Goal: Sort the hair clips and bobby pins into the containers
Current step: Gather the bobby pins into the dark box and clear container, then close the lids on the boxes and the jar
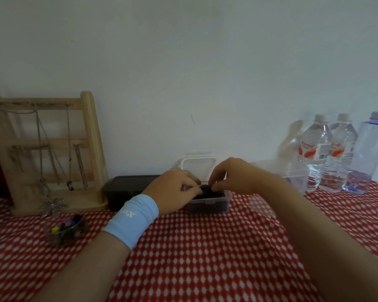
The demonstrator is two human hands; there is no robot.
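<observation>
Head view: left hand (175, 190) and right hand (231, 175) both pinch the tangled bobby pins (205, 189) over the clear container (218, 201), likely to separate them.

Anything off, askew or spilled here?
Nothing spilled. The dark pins heap above the rim of the clear box, likely overfull. A long necklace's pendant sags onto the wooden stand base instead of hanging free.
</observation>
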